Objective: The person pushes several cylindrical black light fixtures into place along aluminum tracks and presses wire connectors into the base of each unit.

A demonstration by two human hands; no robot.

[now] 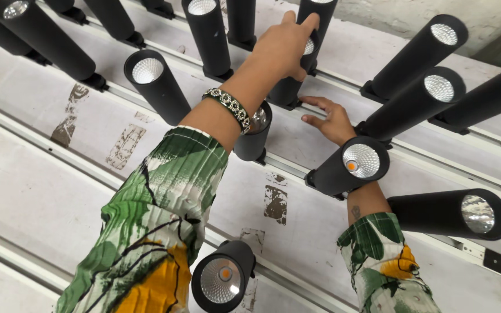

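Note:
My left hand [285, 45], with a beaded bracelet on the wrist, reaches far forward and closes around the front end of a black cylindrical spotlight [288, 90] fixed to a white rail [430, 157]. My right hand [329, 120] lies flat on the white panel beside that rail, fingers spread and holding nothing. Its wrist is hidden behind another black spotlight [352, 167] whose lens faces me. Both arms wear green, white and yellow patterned sleeves.
Several more black spotlights stand out from parallel white rails all around, among them one at the lower middle [222, 278], one at the right [453, 213] and one at the left [156, 84]. The white panel [36, 179] carries brown scuffed patches.

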